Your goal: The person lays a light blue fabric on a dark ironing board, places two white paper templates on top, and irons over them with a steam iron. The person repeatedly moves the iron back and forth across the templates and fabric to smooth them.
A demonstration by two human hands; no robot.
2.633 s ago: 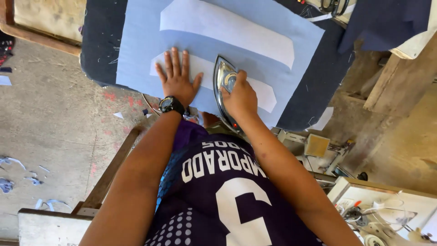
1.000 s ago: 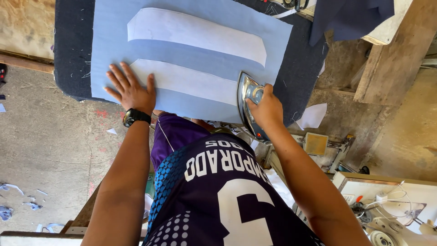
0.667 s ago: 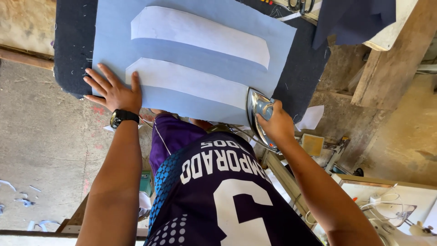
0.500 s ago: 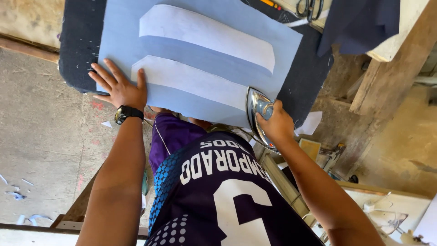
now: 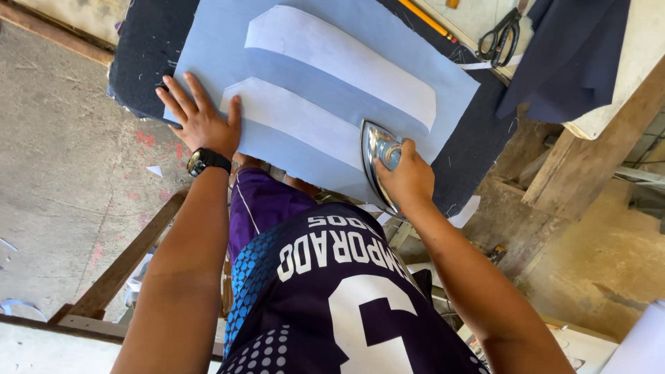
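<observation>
Now the right hand (image 5: 407,179) is gripping the iron (image 5: 377,156), fingers wrapped around its handle, sitting on the near white strip (image 5: 294,121); the left hand (image 5: 201,121) is pressing flat, fingers spread, on the blue fabric (image 5: 222,41) at that strip's left end.

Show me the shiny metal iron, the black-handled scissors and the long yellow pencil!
shiny metal iron (image 5: 372,149): head view, on its chrome top just ahead of the right hand.
black-handled scissors (image 5: 500,38): head view, on the dark handle loops.
long yellow pencil (image 5: 424,19): head view, on the middle of its shaft.
</observation>
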